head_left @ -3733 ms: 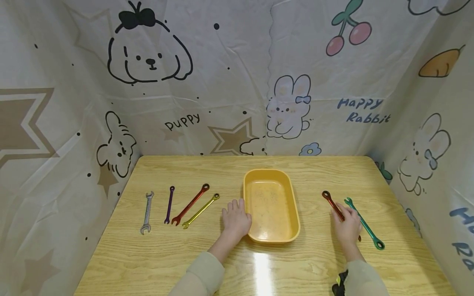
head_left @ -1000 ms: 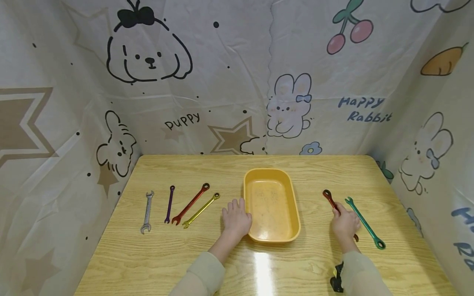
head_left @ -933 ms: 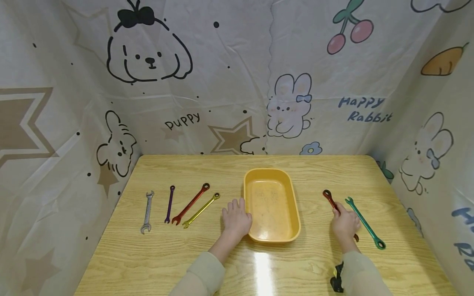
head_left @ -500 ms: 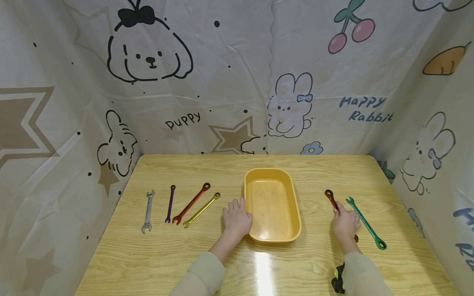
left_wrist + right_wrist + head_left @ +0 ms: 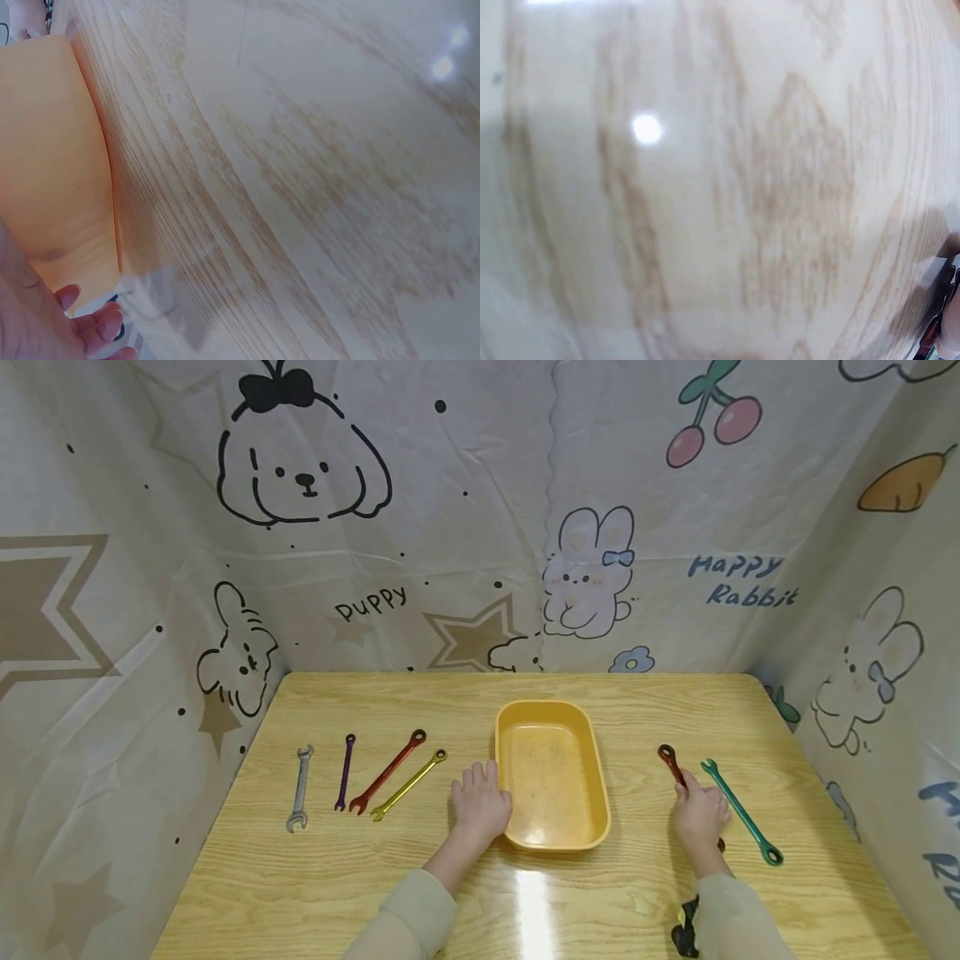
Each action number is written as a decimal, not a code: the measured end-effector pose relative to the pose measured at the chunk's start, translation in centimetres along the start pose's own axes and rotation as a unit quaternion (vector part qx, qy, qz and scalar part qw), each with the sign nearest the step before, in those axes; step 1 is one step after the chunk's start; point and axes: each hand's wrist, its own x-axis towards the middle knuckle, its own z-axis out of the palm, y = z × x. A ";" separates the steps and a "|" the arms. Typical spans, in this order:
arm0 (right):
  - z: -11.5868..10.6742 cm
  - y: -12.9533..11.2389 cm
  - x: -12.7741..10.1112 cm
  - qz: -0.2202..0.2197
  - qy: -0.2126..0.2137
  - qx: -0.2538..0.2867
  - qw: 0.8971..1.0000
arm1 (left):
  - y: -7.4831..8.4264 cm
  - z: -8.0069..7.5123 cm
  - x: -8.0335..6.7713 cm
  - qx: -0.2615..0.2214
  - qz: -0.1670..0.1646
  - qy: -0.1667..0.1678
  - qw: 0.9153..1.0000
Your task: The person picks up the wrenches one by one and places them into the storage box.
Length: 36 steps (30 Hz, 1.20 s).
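My left hand [image 5: 481, 802] rests against the left side of a yellow plastic tray [image 5: 603, 814], its fingers fairly straight. In the left wrist view, the left hand's fingers [image 5: 101, 326] lie beside the tray's orange-looking wall [image 5: 56, 165]. On the right of the table, my right hand [image 5: 701, 821] grips a dark red combination wrench [image 5: 669, 760] by its shank. The wrench's ring end shows beyond the fingers, and most of the rest is hidden under the palm. Just right of that hand lies a green combination wrench [image 5: 742, 810].
Left of the tray lie a silver open-end wrench [image 5: 300, 789], a purple wrench [image 5: 345, 772], a red wrench [image 5: 387, 771] and a yellow wrench [image 5: 408, 786]. The wooden table [image 5: 637, 902] meets patterned cloth walls [image 5: 465, 527] at the back and sides.
Over the last few seconds my right hand has turned slightly and moved a little away from the green wrench, still holding the dark red wrench. The left hand and tray stay put.
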 end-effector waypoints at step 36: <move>-0.3 -5.3 0.4 -0.066 0.069 0.075 0.993 | 0.0 -0.1 0.1 0.005 0.003 -0.002 1.000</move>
